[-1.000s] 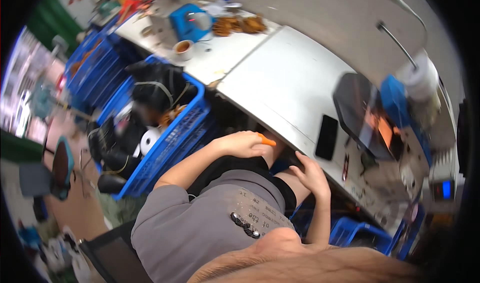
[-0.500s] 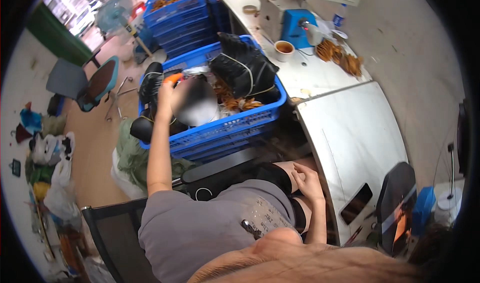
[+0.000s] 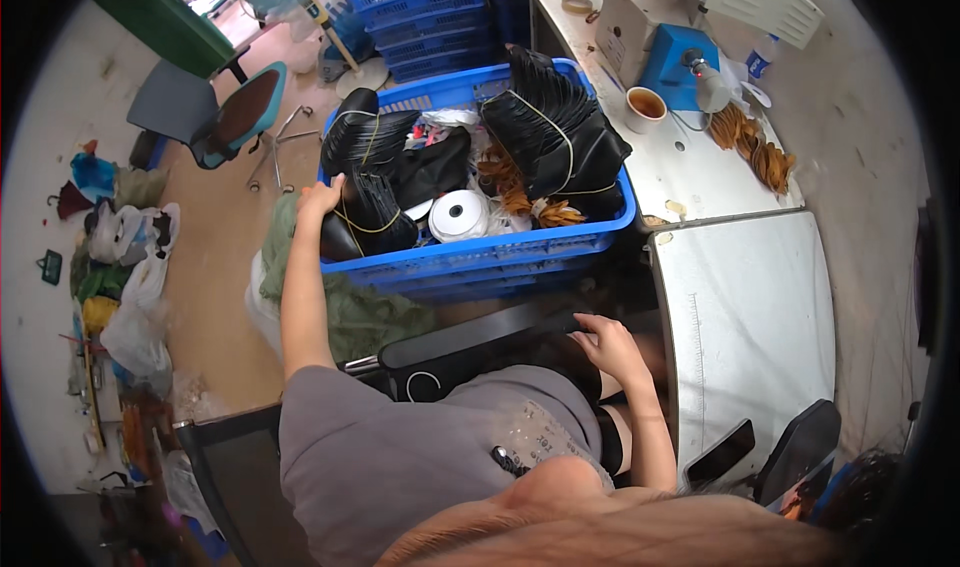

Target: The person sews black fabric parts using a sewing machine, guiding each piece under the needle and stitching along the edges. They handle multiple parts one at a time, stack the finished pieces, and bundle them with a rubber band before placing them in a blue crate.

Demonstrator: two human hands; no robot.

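Note:
My left hand (image 3: 320, 196) is at the left side of a blue plastic basket (image 3: 480, 247), its fingers bent over the rim beside a rubber-banded bundle of black, leather-like pieces (image 3: 375, 212); the fingertips are partly hidden. Another banded black bundle (image 3: 370, 137) lies just behind. A white spool (image 3: 458, 216) sits in the basket's front middle, near a black cloth-like piece (image 3: 432, 170). Larger black bundles (image 3: 555, 142) fill the right side, with brown strips (image 3: 515, 192) beside them. Above my lap, my right hand (image 3: 608, 347) hangs with loosely bent fingers apart, seemingly holding nothing.
To the right stands a white table (image 3: 745, 307) with a phone (image 3: 720, 454). Farther back on the worktop are a cup of brown liquid (image 3: 645, 109), a blue machine (image 3: 680, 67) and brown strip bundles (image 3: 755, 147). Stacked blue crates (image 3: 425, 17) and an office chair (image 3: 220, 117) stand behind.
My left hand has moved left from above the basket's contents to its left side; the orange thing at its fingers is out of sight. The white spool is now uncovered. The view has shifted.

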